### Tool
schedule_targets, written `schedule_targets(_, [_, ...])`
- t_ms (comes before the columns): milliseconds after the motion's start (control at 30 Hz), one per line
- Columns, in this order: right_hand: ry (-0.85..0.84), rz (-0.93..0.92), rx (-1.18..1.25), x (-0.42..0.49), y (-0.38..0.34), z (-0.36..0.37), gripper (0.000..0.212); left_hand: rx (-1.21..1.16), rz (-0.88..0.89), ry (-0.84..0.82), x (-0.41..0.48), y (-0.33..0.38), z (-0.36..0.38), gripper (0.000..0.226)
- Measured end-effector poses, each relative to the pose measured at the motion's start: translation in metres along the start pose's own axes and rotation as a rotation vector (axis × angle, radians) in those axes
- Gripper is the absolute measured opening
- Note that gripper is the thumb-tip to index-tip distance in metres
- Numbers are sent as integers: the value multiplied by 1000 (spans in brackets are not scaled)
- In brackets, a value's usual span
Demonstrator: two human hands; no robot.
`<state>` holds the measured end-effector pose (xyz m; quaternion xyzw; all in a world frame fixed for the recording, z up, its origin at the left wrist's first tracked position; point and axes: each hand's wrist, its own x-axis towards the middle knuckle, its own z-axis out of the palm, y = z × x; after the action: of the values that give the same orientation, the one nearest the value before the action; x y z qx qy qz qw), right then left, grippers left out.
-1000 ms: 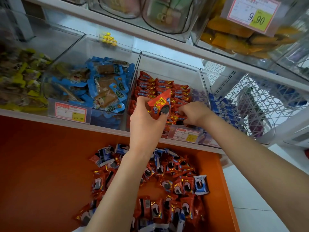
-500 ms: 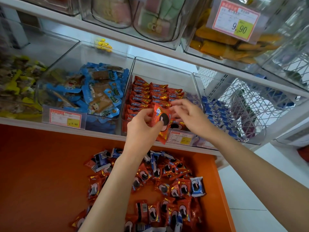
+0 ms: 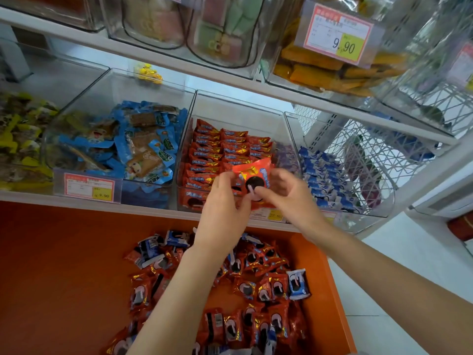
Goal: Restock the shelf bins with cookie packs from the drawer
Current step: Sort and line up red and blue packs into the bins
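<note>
A second before, only the left hand (image 3: 222, 201) held the red cookie pack (image 3: 253, 178). Then the right hand (image 3: 289, 196) came over too. The fingers (image 3: 268, 192) of both hands pinched it, just above the front of the red bin (image 3: 230, 111). It looked ready to go in.

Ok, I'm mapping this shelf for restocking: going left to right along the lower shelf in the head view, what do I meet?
Yellow-wrapped snack packs, blue-wrapped snack packs, rows of red cookie packs, blue-and-white packs, white wire mesh basket.
</note>
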<state>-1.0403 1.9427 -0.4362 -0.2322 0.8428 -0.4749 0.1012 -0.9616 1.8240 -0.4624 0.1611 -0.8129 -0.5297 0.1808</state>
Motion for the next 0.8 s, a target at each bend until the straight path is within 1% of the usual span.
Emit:
schedule_targets(67, [90, -130, -161, 3, -5, -13, 33, 267, 63, -37, -2, -3, 3, 47])
schedule_targets(133, [132, -205, -417, 13, -7, -27, 41, 488, 28, -82, -3, -8, 3, 50])
schedule_targets(167, [126, -209, -538, 19, -7, -33, 45, 569, 12, -102, -2, -9, 4, 50])
schedule_targets(233, [42, -176, -716, 32, -4, -42, 49, 654, 14, -123, -3, -11, 6, 49])
schedule_targets(367, [-191, -168, -1011, 50, -1, -41, 43, 686, 29, -126, -4, -9, 8, 48])
schedule_targets(467, [-303, -137, -1136, 64, 2, -32, 43, 688, 37, -126, -5, -9, 10, 47])
schedule_targets(567, [-407, -67, -1193, 78, 6, -21, 41, 668, 31, -136, -5, -10, 10, 48])
schedule_targets(633, [-452, -61, -1225, 83, 9, -16, 43, 656, 28, -138, -5, -11, 10, 48])
schedule_targets(700, [-452, -92, -1273, 86, 13, -13, 44, 640, 27, -136, -4, -11, 10, 48])
schedule_targets(800, [-461, -80, -1229, 87, 23, -13, 37, 625, 21, -135, -4, -12, 11, 48])
